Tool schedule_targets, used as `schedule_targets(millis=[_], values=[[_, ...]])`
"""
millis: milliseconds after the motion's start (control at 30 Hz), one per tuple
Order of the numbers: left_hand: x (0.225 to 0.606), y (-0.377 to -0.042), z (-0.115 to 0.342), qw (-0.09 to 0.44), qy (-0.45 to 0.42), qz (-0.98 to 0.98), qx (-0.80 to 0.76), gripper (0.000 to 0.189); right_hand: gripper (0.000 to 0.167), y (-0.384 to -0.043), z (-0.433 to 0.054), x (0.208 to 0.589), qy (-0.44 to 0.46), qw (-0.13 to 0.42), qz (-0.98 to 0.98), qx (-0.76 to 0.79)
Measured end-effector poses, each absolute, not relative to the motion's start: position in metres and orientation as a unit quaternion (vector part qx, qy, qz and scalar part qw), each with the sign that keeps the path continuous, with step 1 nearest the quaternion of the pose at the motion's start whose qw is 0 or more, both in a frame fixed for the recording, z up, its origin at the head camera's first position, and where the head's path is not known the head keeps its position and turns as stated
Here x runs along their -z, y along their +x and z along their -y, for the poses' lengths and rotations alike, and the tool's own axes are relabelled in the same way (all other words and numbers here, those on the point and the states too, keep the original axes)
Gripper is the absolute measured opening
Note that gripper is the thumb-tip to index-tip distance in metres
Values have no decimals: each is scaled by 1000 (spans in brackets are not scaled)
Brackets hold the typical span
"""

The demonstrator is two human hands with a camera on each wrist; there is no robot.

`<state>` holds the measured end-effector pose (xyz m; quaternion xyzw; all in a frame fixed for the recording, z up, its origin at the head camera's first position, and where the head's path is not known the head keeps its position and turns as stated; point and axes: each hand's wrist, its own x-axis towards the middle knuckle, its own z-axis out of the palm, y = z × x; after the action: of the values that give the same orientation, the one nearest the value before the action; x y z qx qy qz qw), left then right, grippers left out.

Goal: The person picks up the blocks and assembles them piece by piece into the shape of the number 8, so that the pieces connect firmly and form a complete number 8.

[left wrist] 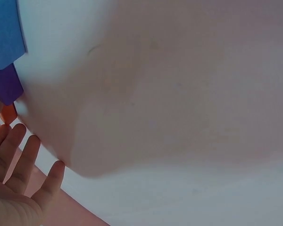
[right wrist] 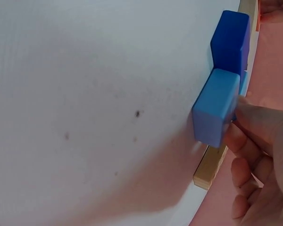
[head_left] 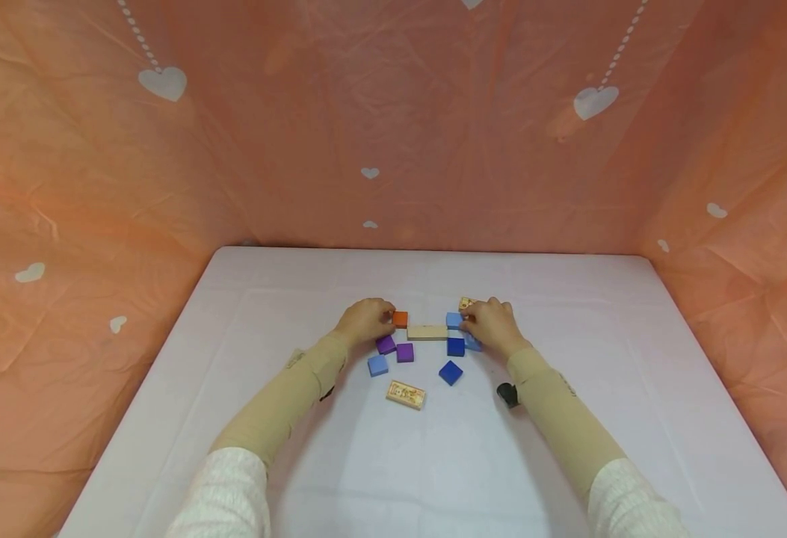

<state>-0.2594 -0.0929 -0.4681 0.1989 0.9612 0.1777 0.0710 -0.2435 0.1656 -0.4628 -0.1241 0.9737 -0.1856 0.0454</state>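
Note:
My left hand (head_left: 366, 320) pinches a small orange block (head_left: 400, 320) at its left end, thumb on the near side; the other fingers spread out in the left wrist view. Across from it, my right hand (head_left: 494, 325) pinches a light blue block (head_left: 455, 320) between thumb and forefinger. A plain wooden plank (head_left: 427, 333) lies between the two blocks. Just in front of the right hand are a dark blue block (head_left: 456, 347) and another light blue block (right wrist: 214, 110), the latter partly hidden in the head view. Purple blocks (head_left: 404, 353) lie by the left hand.
Nearer me are a light blue block (head_left: 377, 365), a dark blue block (head_left: 450, 373) and a printed wooden tile (head_left: 406, 394). Another printed tile (head_left: 468, 303) is partly behind the right hand. Orange cloth (head_left: 433, 149) with hearts hangs around the white table (head_left: 568, 284).

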Motion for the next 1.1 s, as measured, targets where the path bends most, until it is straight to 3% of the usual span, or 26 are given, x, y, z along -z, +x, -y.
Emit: schedule_targets(millis=[1100], values=[[470,-258,94,70,197,-959,-193,28,29,-246,-161,465,-137,38,-977,158]])
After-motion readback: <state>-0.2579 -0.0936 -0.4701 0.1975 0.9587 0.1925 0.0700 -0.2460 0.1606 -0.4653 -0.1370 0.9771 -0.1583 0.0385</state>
